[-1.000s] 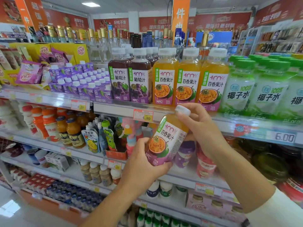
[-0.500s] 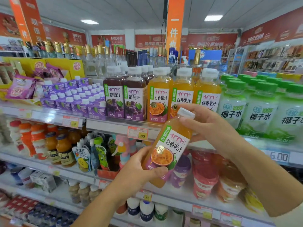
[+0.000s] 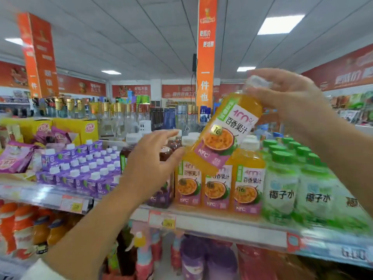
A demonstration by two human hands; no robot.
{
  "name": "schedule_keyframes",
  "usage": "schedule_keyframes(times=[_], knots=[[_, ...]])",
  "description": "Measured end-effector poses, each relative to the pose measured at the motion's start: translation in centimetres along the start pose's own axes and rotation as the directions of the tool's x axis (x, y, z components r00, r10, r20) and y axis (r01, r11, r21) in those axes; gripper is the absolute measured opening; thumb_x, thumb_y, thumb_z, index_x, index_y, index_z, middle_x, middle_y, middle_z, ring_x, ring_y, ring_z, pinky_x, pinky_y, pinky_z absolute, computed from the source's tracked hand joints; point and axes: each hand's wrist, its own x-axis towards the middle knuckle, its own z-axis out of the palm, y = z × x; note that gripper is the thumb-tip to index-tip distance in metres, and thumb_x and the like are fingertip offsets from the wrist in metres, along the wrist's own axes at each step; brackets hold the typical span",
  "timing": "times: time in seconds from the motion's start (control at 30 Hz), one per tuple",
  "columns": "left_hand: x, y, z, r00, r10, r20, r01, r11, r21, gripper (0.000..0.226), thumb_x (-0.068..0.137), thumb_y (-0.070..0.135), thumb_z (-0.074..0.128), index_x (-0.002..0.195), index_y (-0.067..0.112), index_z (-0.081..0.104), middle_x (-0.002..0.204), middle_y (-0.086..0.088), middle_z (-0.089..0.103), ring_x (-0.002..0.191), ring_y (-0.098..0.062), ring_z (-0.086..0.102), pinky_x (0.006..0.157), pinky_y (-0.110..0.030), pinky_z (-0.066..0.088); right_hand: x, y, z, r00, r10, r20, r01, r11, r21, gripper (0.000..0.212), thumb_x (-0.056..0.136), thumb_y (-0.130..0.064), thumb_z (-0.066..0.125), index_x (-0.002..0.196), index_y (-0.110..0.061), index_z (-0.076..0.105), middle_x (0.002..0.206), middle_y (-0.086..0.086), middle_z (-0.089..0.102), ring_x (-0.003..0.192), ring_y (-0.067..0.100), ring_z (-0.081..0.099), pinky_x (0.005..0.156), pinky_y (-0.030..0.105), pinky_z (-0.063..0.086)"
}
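A tilted juice bottle [image 3: 228, 132] hangs above the shelf's [image 3: 222, 223] front edge, gripped at its cap by the right hand [image 3: 286, 93]. The left hand [image 3: 149, 158], fingers spread, holds nothing. A slip could topple the shelved bottles [image 3: 248, 184] below.

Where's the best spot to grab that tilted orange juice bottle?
Probably around the labelled middle of the juice bottle, coming from the lower left, where the left hand is open. The round body is free there; the right hand grips the cap end.

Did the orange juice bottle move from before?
Yes. The juice bottle went up: from beside the price tag to above the shelved bottles, held by the right hand.
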Motion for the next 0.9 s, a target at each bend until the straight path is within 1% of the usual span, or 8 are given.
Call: schedule_keyframes(times=[0.07,0.13,0.23,0.37,0.5,0.63,0.77,0.9], knots=[[2.2,-0.8,0.1,0.998,0.057,0.031,-0.062,0.979,0.194,0.054,0.095,0.053,0.050,0.142,0.027,0.048,0.144,0.010,0.050,0.133,-0.008,0.040,0.107,-0.021,0.022,2.6,-0.6,-0.2,0.997,-0.036,-0.063,0.036,0.999,-0.011,0.015,0.092,-0.016,0.065,0.103,-0.026,0.066,0.081,-0.005,0.074,0.066,0.009,0.070,0.059,0.037,0.062],[3.5,-1.4,0.6,0.989,0.090,0.120,-0.118,0.960,0.252,0.052,0.095,0.048,0.054,0.143,0.028,0.047,0.146,0.007,0.050,0.136,-0.014,0.042,0.112,-0.031,0.028,4.9,-0.6,-0.2,0.995,-0.044,-0.094,0.043,0.999,-0.020,0.015,0.091,-0.017,0.066,0.103,-0.026,0.065,0.085,-0.003,0.072,0.066,0.012,0.070,0.066,0.045,0.062],[5.1,-1.5,1.4,0.970,0.108,0.217,-0.159,0.959,0.236,0.046,0.094,0.048,0.057,0.137,0.032,0.049,0.133,0.008,0.059,0.122,-0.017,0.054,0.099,-0.039,0.046,8.0,-0.3,-0.1,0.995,-0.027,-0.101,0.026,1.000,-0.018,0.019,0.090,-0.018,0.069,0.106,-0.028,0.065,0.097,0.001,0.072,0.073,0.017,0.073,0.070,0.049,0.061],[6.8,-1.6,1.8,0.942,0.066,0.329,-0.162,0.948,0.274,0.055,0.094,0.064,0.041,0.144,0.041,0.043,0.144,0.020,0.049,0.130,-0.007,0.047,0.106,-0.031,0.038,11.3,0.7,0.2,0.996,-0.014,-0.092,0.005,0.996,-0.091,0.033,0.092,-0.021,0.066,0.124,-0.024,0.059,0.117,0.005,0.064,0.083,0.019,0.073,0.068,0.047,0.062],[6.7,-2.0,2.5,0.955,0.098,0.280,-0.184,0.936,0.299,0.061,0.090,0.071,0.021,0.140,0.046,0.046,0.103,0.018,0.068,0.106,-0.010,0.061,0.082,-0.031,0.043,13.7,3.1,1.5,1.000,0.013,-0.009,-0.014,0.977,-0.212,0.035,0.092,-0.022,0.065,0.126,-0.025,0.057,0.118,0.001,0.063,0.086,0.016,0.071,0.066,0.037,0.062],[6.7,-2.2,3.1,0.963,0.159,0.217,-0.221,0.928,0.301,0.059,0.092,0.067,0.022,0.134,0.042,0.054,0.121,0.021,0.067,0.105,-0.013,0.064,0.083,-0.036,0.047,15.1,6.0,3.3,0.989,0.112,0.100,-0.074,0.943,-0.323,0.034,0.091,-0.022,0.065,0.124,-0.029,0.056,0.122,-0.004,0.054,0.087,0.015,0.068,0.063,0.030,0.062],[6.6,-2.3,3.4,0.968,0.170,0.187,-0.220,0.930,0.295,0.052,0.093,0.063,0.026,0.131,0.042,0.056,0.114,0.020,0.069,0.095,-0.012,0.065,0.079,-0.034,0.046,15.4,8.6,4.8,0.912,0.332,0.239,-0.234,0.903,-0.361,0.037,0.090,-0.012,0.068,0.124,-0.024,0.059,0.112,0.001,0.058,0.092,0.025,0.068,0.067,0.040,0.062],[6.6,-2.4,3.5,0.968,0.178,0.177,-0.225,0.928,0.296,0.049,0.093,0.062,0.027,0.132,0.048,0.053,0.108,0.022,0.070,0.092,-0.009,0.063,0.080,-0.032,0.044,14.7,11.2,6.1,0.756,0.494,0.430,-0.279,0.837,-0.471,0.041,0.088,-0.009,0.069,0.125,-0.022,0.059,0.097,0.005,0.065,0.076,0.015,0.069,0.062,0.032,0.060]])
